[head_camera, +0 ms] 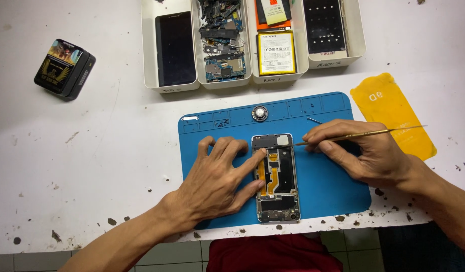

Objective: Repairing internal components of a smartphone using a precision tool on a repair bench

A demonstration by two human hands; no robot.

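While the left hand [214,179] lies flat and spread, its fingertips pressing on the left edge of the opened phone [276,177], the right hand [361,151] is closed in a pen-like grip around a thin brass-coloured tool [358,135] whose tip points left toward the phone's upper right corner, just beside the frame. The phone lies with its long axis running away from the person, back cover off, showing orange flex strips and dark shielding inside; it sits between the two hands, the left touching it and the right a little apart to its right. Under it is a blue work mat [323,186] on the white, speckled table [91,151]. A small round metal part [260,113] rests at the mat's far edge, and a yellow sheet [393,113] lies just beyond the right hand. Farther off stand white trays [250,75] holding a dark screen, circuit boards, batteries and a perforated panel, with a small black box [64,68] well apart to the left.
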